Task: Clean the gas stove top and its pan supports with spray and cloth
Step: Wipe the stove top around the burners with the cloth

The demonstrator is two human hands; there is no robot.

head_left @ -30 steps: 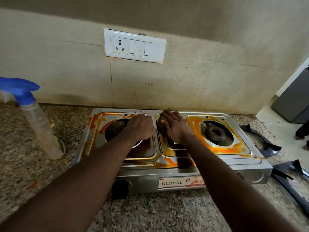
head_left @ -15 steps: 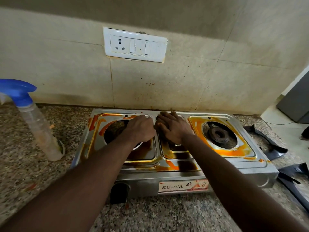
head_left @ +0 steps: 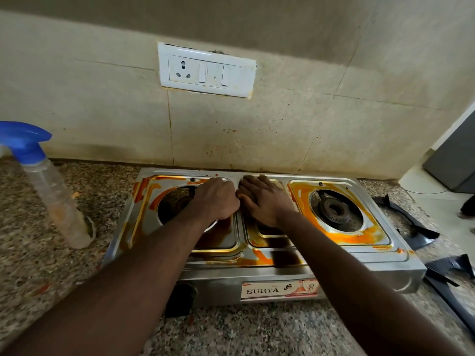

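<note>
Both hands have drawn closer together since a second ago. The left hand [head_left: 218,200] and the right hand [head_left: 263,201] now appear to touch, knuckle against thumb, over the middle of the gas stove [head_left: 218,286]. The left hand has its fingers curled under, knuckles up, at the right edge of the left burner well [head_left: 174,204]. Whether it grips anything beneath I cannot tell, since the back of the hand hides the palm. The right hand lies flat, fingers stretched toward the wall [head_left: 282,129], pressing on the small centre tray of the stove top.

The steel stove sits on the speckled countertop [head_left: 38,265] close against the wall, its top smeared with orange and brown streaks, thickest around the right burner [head_left: 335,210]. A label [head_left: 280,289] reading SURYA and a black knob [head_left: 180,299] show on its front.

The spray bottle [head_left: 57,201], clear with a blue trigger head, stands upright on the countertop just left of the stove. One dark pan support [head_left: 424,233] lies off the stove on the counter to its right, and a second pan support [head_left: 447,268] lies nearer the front edge. A white switch plate [head_left: 205,70] is on the wall above.
</note>
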